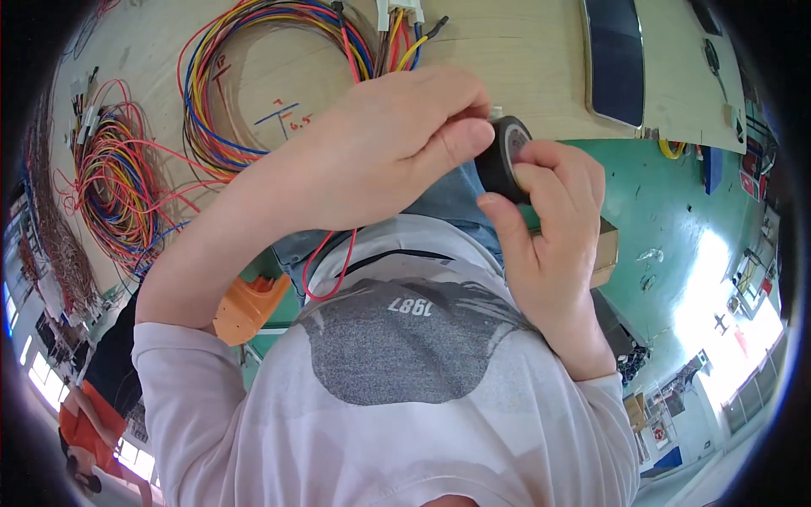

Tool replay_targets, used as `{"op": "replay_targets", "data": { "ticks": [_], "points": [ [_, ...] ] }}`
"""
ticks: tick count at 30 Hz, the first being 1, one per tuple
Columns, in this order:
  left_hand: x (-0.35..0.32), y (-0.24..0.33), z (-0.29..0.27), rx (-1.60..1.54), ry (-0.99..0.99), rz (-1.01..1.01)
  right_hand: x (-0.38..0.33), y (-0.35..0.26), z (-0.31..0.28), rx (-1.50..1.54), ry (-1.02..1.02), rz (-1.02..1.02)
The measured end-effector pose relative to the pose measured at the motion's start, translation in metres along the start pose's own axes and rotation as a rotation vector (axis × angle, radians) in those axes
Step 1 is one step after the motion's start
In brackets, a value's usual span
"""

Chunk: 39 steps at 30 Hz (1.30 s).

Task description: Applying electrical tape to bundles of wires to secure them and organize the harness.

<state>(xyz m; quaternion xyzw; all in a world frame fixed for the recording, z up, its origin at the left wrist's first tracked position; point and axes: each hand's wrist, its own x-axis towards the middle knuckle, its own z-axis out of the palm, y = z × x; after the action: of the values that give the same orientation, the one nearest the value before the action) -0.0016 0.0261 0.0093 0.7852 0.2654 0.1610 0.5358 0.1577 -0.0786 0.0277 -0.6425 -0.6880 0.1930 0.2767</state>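
A roll of black tape (498, 169) is gripped in my right hand (562, 207), with the thumb below it and the curled fingers at its far face. My left hand (414, 139) is closed, its thumb tip against the near side of the roll. What sits in that pinch is hidden; a small pale bit shows just beyond the fingertips. Under my left wrist and forearm runs a large coil of multicoloured wires (196, 93). Its white connector (400, 12) lies at the table's far side. A red wire loop (314, 291) hangs over my lap.
A second tangled wire bundle (118, 182) lies at the left of the wooden table (507, 51). Toward the right edge rests a dark phone-like device (614, 63). An orange plastic stool or chair part (249, 308) is below, near a cardboard box (605, 253). Another person (89, 427) is at lower left.
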Motion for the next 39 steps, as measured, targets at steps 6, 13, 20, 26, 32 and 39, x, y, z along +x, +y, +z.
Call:
{"op": "replay_targets", "data": {
  "ticks": [6,13,20,26,32,39],
  "points": [
    [0.000,-0.004,0.002,0.112,0.008,0.073,0.005,0.001,0.003,-0.054,0.038,-0.065],
    [-0.006,-0.013,0.000,0.070,0.094,0.209,0.005,-0.018,-0.006,-0.086,-0.032,0.261],
    [-0.002,-0.023,0.000,0.179,0.136,0.243,0.012,-0.017,0.006,0.611,-0.391,0.821],
    [0.002,-0.017,0.006,0.308,0.170,0.184,0.007,-0.001,0.030,0.785,-0.171,0.799],
    [0.013,-0.031,0.003,0.556,0.342,0.653,0.013,-0.001,0.032,0.793,-0.101,0.821],
    [0.016,-0.026,0.005,0.556,0.294,0.569,0.011,0.007,0.033,0.755,-0.081,0.772]
  ]
}}
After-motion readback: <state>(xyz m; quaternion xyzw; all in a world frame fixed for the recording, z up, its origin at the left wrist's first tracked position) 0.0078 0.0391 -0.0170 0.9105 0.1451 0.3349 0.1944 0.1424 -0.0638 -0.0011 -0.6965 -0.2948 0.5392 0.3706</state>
